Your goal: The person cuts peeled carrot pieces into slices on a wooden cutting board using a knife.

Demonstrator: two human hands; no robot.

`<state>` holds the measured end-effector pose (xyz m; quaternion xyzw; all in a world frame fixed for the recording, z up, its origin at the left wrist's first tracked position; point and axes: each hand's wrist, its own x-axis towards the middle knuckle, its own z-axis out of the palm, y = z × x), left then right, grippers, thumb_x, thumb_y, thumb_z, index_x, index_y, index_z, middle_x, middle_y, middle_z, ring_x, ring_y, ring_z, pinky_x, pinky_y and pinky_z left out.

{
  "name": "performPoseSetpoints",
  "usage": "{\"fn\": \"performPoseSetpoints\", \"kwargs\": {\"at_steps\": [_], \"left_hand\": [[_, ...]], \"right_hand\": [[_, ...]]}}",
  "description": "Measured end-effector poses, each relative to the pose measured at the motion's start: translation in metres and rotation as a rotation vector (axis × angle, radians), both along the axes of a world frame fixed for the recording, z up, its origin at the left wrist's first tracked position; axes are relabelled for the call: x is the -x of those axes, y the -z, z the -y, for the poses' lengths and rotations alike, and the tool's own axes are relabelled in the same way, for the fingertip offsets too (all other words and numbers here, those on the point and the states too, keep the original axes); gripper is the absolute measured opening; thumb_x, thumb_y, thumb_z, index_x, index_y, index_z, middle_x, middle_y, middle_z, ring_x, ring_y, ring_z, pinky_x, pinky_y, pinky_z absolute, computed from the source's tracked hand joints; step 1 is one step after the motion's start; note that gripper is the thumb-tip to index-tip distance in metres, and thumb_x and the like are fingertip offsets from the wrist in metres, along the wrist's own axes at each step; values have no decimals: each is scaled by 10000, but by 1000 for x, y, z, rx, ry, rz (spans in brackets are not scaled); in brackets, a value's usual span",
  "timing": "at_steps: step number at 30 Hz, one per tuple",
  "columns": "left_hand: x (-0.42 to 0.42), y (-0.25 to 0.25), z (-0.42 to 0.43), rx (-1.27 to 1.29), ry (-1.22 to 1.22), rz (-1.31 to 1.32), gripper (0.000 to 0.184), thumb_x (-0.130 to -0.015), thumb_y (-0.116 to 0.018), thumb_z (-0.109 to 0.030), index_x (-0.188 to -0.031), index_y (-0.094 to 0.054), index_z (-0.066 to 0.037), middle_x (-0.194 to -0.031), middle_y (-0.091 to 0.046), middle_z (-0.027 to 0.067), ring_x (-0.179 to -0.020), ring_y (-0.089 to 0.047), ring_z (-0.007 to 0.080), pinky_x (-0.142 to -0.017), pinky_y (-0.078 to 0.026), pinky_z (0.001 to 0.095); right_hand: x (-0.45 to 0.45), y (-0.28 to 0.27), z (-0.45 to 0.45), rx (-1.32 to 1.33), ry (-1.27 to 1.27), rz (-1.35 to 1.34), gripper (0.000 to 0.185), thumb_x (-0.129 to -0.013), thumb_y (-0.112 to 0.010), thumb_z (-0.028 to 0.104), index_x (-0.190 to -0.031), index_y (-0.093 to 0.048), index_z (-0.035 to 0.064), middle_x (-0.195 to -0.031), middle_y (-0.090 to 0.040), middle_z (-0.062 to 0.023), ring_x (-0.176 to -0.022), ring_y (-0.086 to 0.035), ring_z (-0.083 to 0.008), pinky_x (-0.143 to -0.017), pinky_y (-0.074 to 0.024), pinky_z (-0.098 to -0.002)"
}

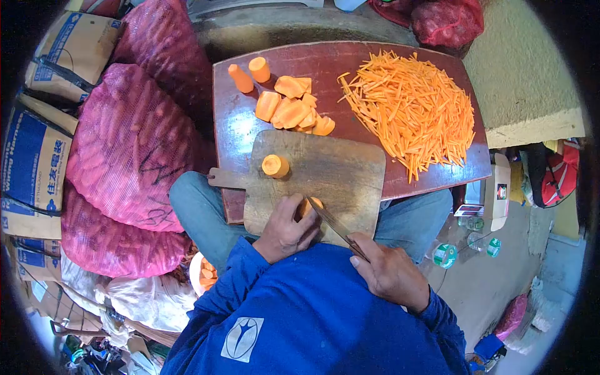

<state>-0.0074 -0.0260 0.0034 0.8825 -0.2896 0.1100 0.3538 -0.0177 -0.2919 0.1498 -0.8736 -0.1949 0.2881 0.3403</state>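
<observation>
Carrot piece lies at the near side of a wooden cutting board, pinned under the curled fingers of a worker's left hand. The right hand is closed around the handle of a knife, its blade angled against the carrot piece; how deep the edge sits is hidden. The worker wears a blue shirt, and denim-clad legs show on both sides of the board. A white tub holding orange pieces stands to the board's near left. Farther up the board, near its left edge, a carrot stub stands on end. Clear bottles with green labels rest on the floor to the board's right. Stuffed pink net sacks crowd its left, with printed cartons beyond them. Just past the board, on a reddish-brown tabletop, thick carrot slabs sit heaped; two upright carrot chunks stand behind them. Beyond the board's right corner spreads a large mound of carrot sticks. Farthest off, past the tabletop, sits a red net bag.
</observation>
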Motion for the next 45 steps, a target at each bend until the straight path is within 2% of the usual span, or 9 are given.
{"fn": "performPoseSetpoints", "kwargs": {"at_steps": [3, 8, 14, 17, 20, 26, 32, 36, 45], "left_hand": [[-2, -5, 0, 10, 2, 6, 475, -757, -858, -119, -1198, -696, -51, -1225, -558, 273, -973, -600, 414, -839, -528, 485], [-3, -2, 3, 28, -33, 63, 469, -765, -863, -124, -1202, -711, -43, -1197, -559, 265, -928, -598, 405, -811, -528, 467], [1, -2, 5, 52, -83, 34, 429, -785, -851, -109, -1185, -715, -35, -1136, -576, 237, -884, -601, 381, -773, -529, 459], [-2, -7, 1, 75, -30, 28, 409, -784, -848, -103, -1164, -714, -28, -1118, -583, 222, -886, -602, 377, -773, -529, 456], [-2, -8, 1, 114, -35, -3, 388, -780, -845, -91, -1139, -715, -23, -1114, -579, 217, -899, -602, 379, -784, -528, 458], [2, 2, 2, 102, -43, 83, 373, -779, -865, -99, -1118, -724, -27, -1079, -563, 182, -921, -594, 368, -800, -513, 465], [2, -2, 4, 109, -115, 126, 373, -790, -879, -136, -1110, -726, -22, -1055, -570, 150, -902, -587, 342, -766, -481, 459], [2, -4, -1, 74, -83, 121, 392, -757, -853, -119, -1113, -717, -32, -1058, -574, 156, -925, -588, 350, -799, -479, 472], [1, -6, -2, 42, -24, 131, 473, -634, -783, -116, -1093, -700, -36, -1063, -576, 174, -994, -586, 376, -880, -470, 533]], "right_hand": [[-9, 13, -9, -1, -8, -56, 435, -1076, -592, 262, -1415, -512, 1, -1032, -731, -290, -889, -729, -486, -731, -596, -561], [-21, 51, -18, -101, 20, 83, 418, -1043, -633, 186, -1414, -528, 25, -1037, -733, -281, -917, -720, -493, -754, -576, -555], [-14, 12, -3, -78, 15, -55, 413, -1046, -631, 188, -1413, -536, 23, -1071, -731, -283, -909, -726, -490, -760, -586, -539], [-8, 9, 1, -79, -29, 23, 425, -1047, -630, 190, -1425, -529, 25, -1067, -732, -282, -909, -729, -485, -759, -588, -533], [-12, 11, -6, -21, -70, -26, 461, -1059, -621, 250, -1431, -480, 15, -1056, -735, -291, -885, -728, -494, -727, -593, -562], [-28, 58, -31, -61, -75, 92, 422, -1055, -621, 244, -1393, -510, 18, -1049, -733, -292, -856, -724, -486, -709, -585, -570], [-23, 43, -12, -120, -44, 129, 405, -1050, -631, 234, -1375, -514, 22, -1031, -731, -289, -864, -726, -490, -697, -580, -579], [-14, 12, -3, -64, -84, 46, 425, -1056, -631, 249, -1398, -503, 31, -1036, -731, -291, -857, -727, -494, -704, -585, -578], [-12, 9, -15, 0, -121, 31, 474, -1063, -624, 258, -1452, -475, 30, -1033, -737, -282, -836, -724, -492, -712, -598, -548]]}}
